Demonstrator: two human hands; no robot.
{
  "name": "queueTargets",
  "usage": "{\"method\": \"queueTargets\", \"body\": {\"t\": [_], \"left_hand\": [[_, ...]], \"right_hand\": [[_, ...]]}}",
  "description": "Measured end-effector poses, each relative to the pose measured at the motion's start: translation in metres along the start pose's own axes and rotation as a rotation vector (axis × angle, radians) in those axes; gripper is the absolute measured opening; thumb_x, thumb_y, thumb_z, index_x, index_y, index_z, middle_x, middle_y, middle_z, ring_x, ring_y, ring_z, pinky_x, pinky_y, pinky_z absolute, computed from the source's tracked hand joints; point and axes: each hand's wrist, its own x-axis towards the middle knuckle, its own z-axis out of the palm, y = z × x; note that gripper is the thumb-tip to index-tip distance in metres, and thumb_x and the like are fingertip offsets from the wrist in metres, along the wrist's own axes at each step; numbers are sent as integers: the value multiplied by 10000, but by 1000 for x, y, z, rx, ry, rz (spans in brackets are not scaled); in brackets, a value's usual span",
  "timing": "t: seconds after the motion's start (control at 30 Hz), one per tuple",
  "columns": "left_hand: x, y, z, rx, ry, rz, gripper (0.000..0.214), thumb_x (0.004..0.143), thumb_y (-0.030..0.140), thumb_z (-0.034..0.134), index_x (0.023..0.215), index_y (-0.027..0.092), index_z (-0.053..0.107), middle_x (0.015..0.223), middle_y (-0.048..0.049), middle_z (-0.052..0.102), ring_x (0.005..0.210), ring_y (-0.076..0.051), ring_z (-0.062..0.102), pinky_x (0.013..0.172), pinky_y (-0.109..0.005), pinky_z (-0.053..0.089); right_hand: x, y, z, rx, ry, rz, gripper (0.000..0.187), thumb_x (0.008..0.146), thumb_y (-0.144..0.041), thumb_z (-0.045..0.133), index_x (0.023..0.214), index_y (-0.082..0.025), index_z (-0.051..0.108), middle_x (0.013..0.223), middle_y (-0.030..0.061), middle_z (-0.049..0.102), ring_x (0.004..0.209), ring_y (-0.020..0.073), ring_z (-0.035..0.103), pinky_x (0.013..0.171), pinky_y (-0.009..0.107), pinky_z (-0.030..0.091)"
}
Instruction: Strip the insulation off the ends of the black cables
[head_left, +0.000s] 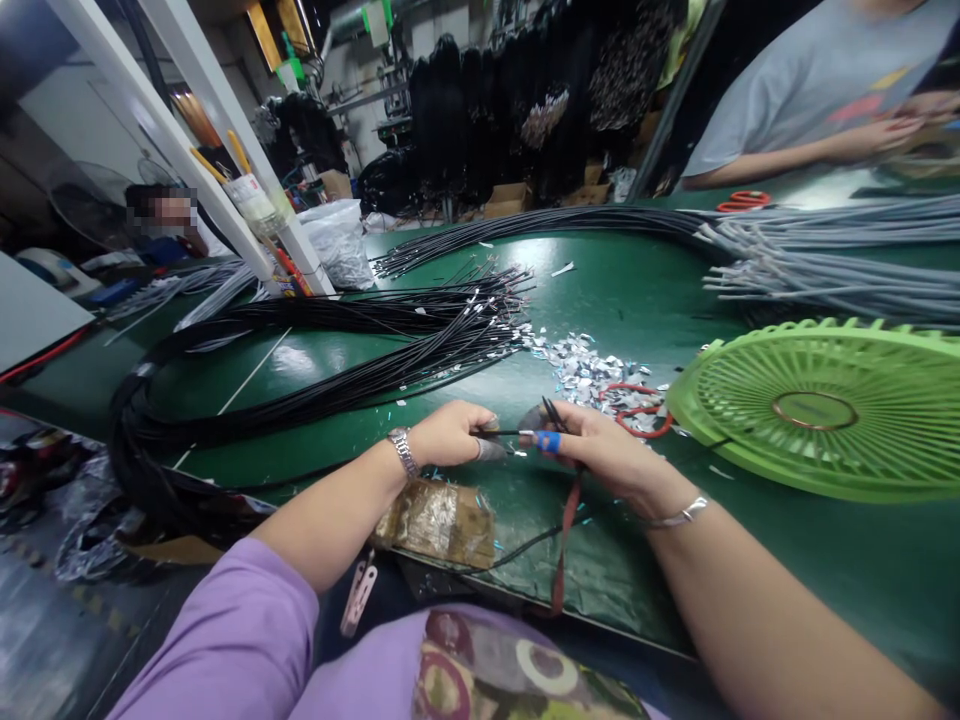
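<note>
Left of the green fan (817,405), your left hand (450,432) pinches the black cable (499,433); your right hand (600,445) grips it too, fingers closed. Ideally, keep the span between them straight; pinch lightly.

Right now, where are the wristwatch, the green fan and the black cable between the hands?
Wristwatch (403,453): head view, its metal band.
Green fan (814,409): head view, its round centre.
Black cable (501,433): head view, its exposed stretch.

Smooth, glossy green surface (630,295); on it, long black plastic-looking cables (360,383) and a round lime-green plastic fan grille (814,408).
</note>
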Motion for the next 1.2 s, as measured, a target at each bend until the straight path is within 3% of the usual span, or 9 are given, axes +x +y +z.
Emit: {"method": "queueTargets", "body": {"t": [0.2,0.3,0.47,0.6,0.7,0.8,0.97,1.07,1.2], "left_hand": [[1,-2,2,17,16,-18,232,667,305,635,601,143,482,531,69,380,524,-63,309,491,-206,237],[1,-4,3,-2,11,-9,251,662,315,631,583,148,460,526,69,372,519,-62,305,481,-206,228],[2,-5,3,-15,4,-29,257,659,314,625,577,153,442,515,72,370,508,-60,306,473,-201,229],[1,-3,3,-41,30,-66,262,659,320,638,585,156,447,505,78,373,490,-59,301,467,-204,228],[1,-3,4,-25,105,-59,264,676,329,639,587,155,461,501,78,365,490,-63,301,472,-209,226],[2,-5,3,17,264,-29,229,699,319,625,612,148,502,529,65,404,521,-74,344,494,-209,249],[-3,-3,2,150,478,36,200,741,327,605,657,151,562,579,33,515,561,-97,431,544,-217,309],[-8,2,4,302,514,95,156,751,288,593,659,163,577,584,19,541,560,-107,455,537,-223,307],[-11,5,7,433,493,173,141,736,254,596,625,176,557,549,19,511,538,-115,469,513,-229,296]], "right_hand": [[0,3,2,-6,-1,-17,403,502,-414,829,737,-185,594,671,-6,624,683,161,576,659,280,447],[0,6,4,-93,11,-82,358,554,-409,801,747,-192,592,696,1,626,684,166,570,648,284,450],[-1,11,6,-389,70,-327,139,706,-318,653,711,-195,590,620,-16,570,586,138,499,553,255,403],[-2,14,8,-555,155,-505,23,721,-209,571,700,-199,573,602,-16,541,562,134,481,528,246,374],[-5,14,10,-664,240,-612,70,698,-153,537,658,-209,551,602,-6,523,567,142,477,529,252,362],[-7,13,13,-725,246,-665,114,655,-117,506,609,-217,530,586,0,520,566,148,473,520,257,350],[-6,13,19,-549,195,-483,110,760,-265,528,667,-211,556,581,1,568,534,143,489,504,260,375],[-2,17,23,-353,238,-323,255,828,-432,489,743,-205,569,568,-6,557,492,134,457,477,260,365],[2,22,28,-162,217,-213,406,796,-596,502,759,-198,574,512,-47,447,446,113,376,430,247,310]]}}
